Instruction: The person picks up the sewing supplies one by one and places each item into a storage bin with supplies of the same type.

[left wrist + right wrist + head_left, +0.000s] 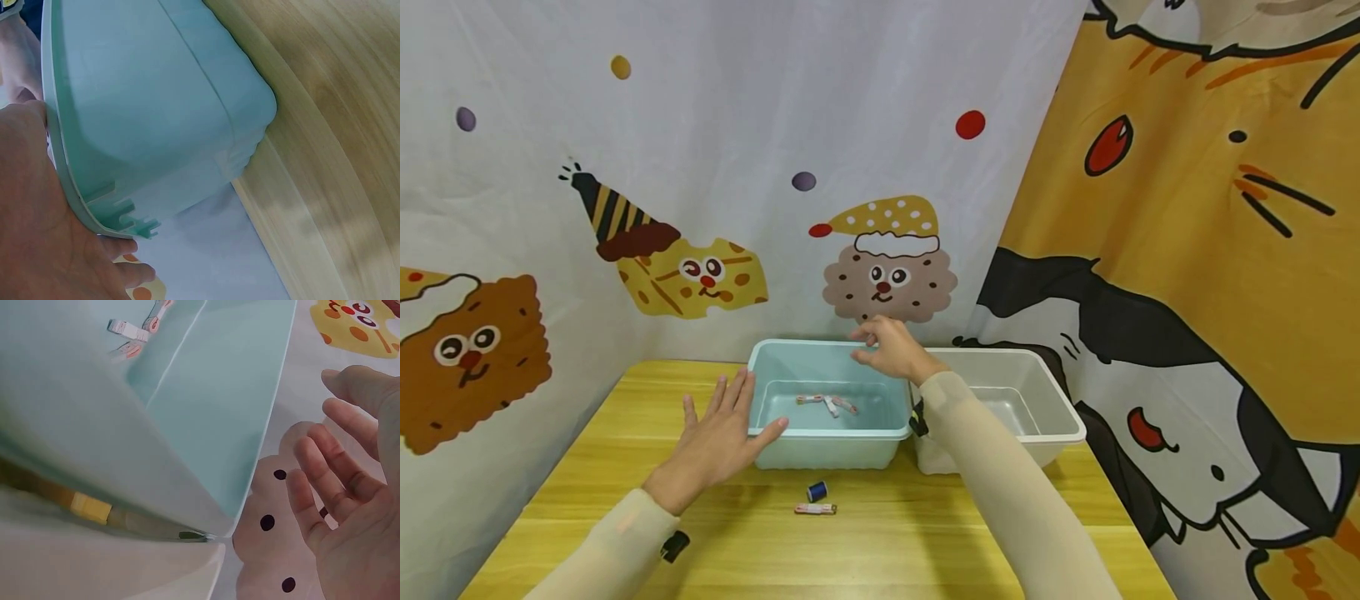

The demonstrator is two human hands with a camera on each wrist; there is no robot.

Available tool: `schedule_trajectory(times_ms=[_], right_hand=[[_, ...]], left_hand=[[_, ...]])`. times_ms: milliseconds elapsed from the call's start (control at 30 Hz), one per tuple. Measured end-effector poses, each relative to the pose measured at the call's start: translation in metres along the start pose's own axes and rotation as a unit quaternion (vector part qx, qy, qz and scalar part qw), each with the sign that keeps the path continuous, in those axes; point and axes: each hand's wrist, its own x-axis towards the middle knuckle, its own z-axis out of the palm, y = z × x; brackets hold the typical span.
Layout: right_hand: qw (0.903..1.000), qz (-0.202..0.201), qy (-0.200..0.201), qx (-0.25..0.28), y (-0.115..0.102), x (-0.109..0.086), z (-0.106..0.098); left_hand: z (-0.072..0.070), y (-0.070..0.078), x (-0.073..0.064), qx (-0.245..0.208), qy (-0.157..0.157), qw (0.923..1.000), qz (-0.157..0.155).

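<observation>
My left hand (713, 439) rests on the left rim of a light blue plastic bin (831, 450), its fingers straight and spread. In the left wrist view that palm (50, 212) lies along the rim. My right hand (891, 348) hovers over the bin's back right corner with loosely bent fingers. The right wrist view shows nothing held in it. Several slim white-and-pink pieces, perhaps nail clippers (128, 330), lie on the bin's floor. On the table in front sit a dark blue thread spool (817, 491) and a similar slim piece (815, 508).
A white plastic bin (1052, 439) stands close against the right side of the blue one. Both are on a wood-grain table (625, 442). Behind hangs a pale curtain (700, 125) with cartoon prints, and an orange cat print (1187, 208) covers the right side.
</observation>
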Motion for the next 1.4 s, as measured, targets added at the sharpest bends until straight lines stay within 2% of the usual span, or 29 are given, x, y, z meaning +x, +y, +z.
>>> schedule_trajectory(times_ms=[333,500,667,967,1400], right_hand=[[0.9998,-0.011,-0.003,0.013,-0.006,-0.008,-0.002],[0.9998,-0.022,0.003,-0.001,-0.007,-0.014,-0.004],[0.9992,-0.035,0.011,-0.013,-0.011,-0.022,-0.006],[0.999,-0.041,0.021,-0.001,-0.017,-0.04,-0.006],[0.9951,-0.092,0.037,0.0,-0.022,-0.066,0.003]], left_hand=[[0.0,0.0,0.0,-0.001,-0.005,1.0,-0.002],[0.0,0.0,0.0,-0.004,-0.002,1.0,-0.002],[0.0,0.0,0.001,0.0,0.001,1.0,-0.005],[0.002,-0.001,0.001,0.0,0.0,1.0,-0.005],[0.003,-0.001,0.001,-0.003,0.002,1.0,-0.005]])
